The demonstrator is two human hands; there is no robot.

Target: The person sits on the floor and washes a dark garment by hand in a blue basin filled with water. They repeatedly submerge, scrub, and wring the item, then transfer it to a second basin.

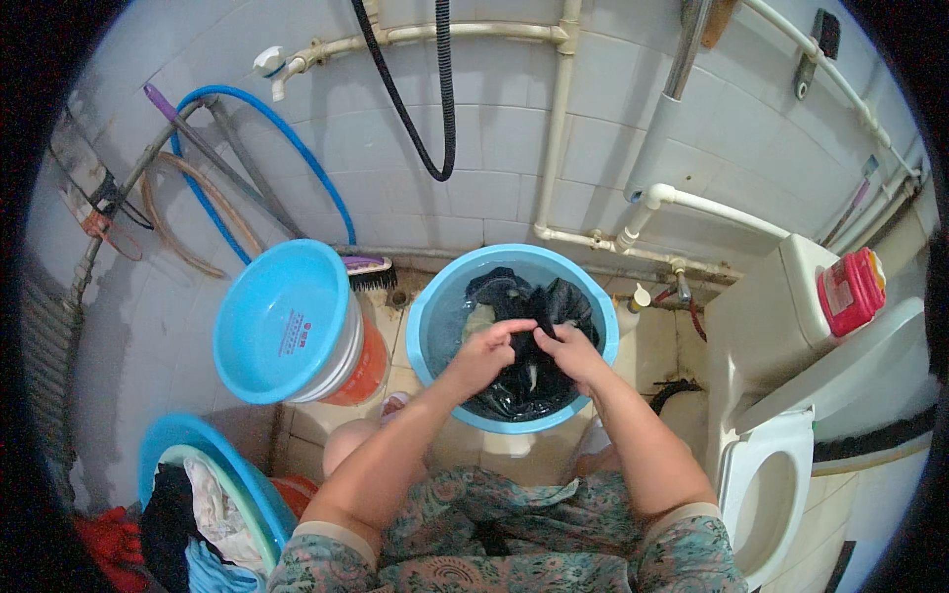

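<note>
A light blue basin stands on the floor before me, holding water and dark wet clothes. My left hand is over its middle, index finger stretched toward the right hand and the other fingers curled. A fold of a black garment rises between both hands. My right hand pinches that fold near the thumb. The left fingers seem closed on the same cloth, though their grip is partly hidden. A greenish-grey cloth lies in the basin beside my left hand.
To the left, a blue basin sits on an orange-and-white bucket. Nearer, a blue tub contains clothes. A brush lies by the wall. The toilet stands at right, with a red container on its tank.
</note>
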